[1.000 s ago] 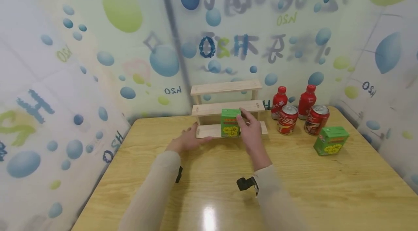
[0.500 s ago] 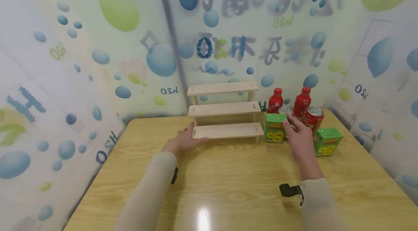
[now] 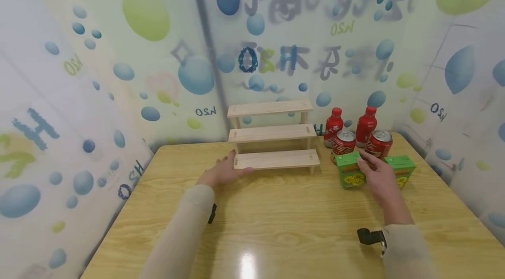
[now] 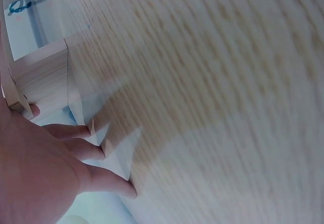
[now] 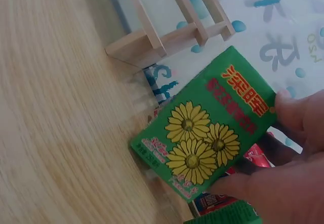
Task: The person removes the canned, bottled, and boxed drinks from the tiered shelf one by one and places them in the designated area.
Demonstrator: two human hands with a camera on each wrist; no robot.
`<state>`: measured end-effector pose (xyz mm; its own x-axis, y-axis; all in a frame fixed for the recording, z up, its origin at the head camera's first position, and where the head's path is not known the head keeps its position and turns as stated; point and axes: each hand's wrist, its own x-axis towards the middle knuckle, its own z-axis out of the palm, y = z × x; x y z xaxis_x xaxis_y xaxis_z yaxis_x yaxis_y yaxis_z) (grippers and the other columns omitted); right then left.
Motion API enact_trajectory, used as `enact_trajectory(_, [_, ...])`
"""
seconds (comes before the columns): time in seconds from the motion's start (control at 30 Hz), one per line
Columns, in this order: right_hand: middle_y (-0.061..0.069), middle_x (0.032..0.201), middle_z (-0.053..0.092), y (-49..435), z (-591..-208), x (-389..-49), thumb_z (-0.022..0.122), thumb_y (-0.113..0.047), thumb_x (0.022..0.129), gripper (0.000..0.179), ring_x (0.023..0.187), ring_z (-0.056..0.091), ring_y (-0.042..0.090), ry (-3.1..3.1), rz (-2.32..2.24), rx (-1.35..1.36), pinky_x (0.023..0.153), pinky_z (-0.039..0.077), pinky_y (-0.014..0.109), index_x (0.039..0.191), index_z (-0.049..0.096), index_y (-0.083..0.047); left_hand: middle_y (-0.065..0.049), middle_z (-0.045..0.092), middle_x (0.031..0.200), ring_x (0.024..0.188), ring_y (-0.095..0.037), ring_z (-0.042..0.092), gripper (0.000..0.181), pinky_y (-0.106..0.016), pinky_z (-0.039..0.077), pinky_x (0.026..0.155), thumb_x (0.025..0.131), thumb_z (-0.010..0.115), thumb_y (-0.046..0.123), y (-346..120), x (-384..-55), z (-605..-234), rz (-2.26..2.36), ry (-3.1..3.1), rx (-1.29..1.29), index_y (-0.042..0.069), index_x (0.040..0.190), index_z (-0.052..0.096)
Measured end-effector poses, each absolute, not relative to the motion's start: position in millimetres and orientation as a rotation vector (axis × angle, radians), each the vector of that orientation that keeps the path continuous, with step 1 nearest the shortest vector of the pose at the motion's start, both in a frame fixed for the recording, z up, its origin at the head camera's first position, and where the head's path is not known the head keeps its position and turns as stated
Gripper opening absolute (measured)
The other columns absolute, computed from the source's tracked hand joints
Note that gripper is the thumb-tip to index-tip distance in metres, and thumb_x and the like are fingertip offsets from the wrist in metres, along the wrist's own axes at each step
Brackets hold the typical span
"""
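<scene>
My right hand (image 3: 380, 178) pinches a green drink carton (image 5: 202, 127) printed with yellow flowers, thumb and fingers at its edges. In the head view this held carton (image 3: 351, 171) is upright, low over the table or touching it; I cannot tell which. It is in front of a red can (image 3: 344, 143), left of a second green carton (image 3: 400, 167) that my hand partly covers. My left hand (image 3: 224, 171) rests at the left end of a three-step wooden shelf (image 3: 276, 159). In the left wrist view, extended fingers (image 4: 114, 181) of that hand reach the tabletop.
Two red bottles (image 3: 366, 125) stand behind the cans at the back right, near the wall. Another red can (image 3: 379, 143) is beside the first. The wooden table (image 3: 284, 226) extends towards me, with patterned walls (image 3: 158, 73) around it.
My right hand has carried the green carton off the bottom step, rightwards and then lower towards the other carton. The left hand has stayed at the shelf's left end.
</scene>
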<state>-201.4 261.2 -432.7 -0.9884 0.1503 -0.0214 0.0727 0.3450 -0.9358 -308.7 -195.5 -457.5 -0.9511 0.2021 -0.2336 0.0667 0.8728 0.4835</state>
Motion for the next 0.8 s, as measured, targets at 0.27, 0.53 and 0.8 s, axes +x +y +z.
enact_trajectory(0.27, [0.029,0.173,0.028,255.0,-427.3,-199.9,0.035,-0.023,0.117,0.053,0.161,0.024,0.048,-2.506,1.619,-0.331,0.128,0.029,0.065,0.167,0.033,-0.006,-0.023,0.022,0.177,0.163,-0.056,0.013,0.123,-0.082,0.019,0.123,0.085,0.058,0.090,-197.2,-304.4,-454.6,0.727,2.767,0.195,0.021,0.172,0.007])
enact_trajectory(0.53, [0.034,0.169,0.031,252.8,-425.9,-196.7,0.043,-0.028,0.115,0.056,0.155,0.033,0.052,-2.607,1.523,-0.423,0.122,0.036,0.066,0.165,0.036,-0.005,-0.022,0.019,0.178,0.164,-0.053,0.010,0.126,-0.082,0.017,0.123,0.083,0.057,0.093,-199.0,-299.7,-455.6,0.718,2.748,0.183,0.022,0.173,0.005])
enact_trajectory(0.8, [0.034,0.167,0.035,253.9,-419.1,-196.8,0.044,-0.030,0.115,0.056,0.154,0.034,0.055,-2.677,1.381,-0.359,0.120,0.035,0.071,0.164,0.039,-0.004,-0.018,0.019,0.179,0.165,-0.049,0.013,0.129,-0.087,0.016,0.119,0.078,0.052,0.100,-198.2,-297.2,-453.2,0.665,2.783,0.136,0.026,0.173,0.005])
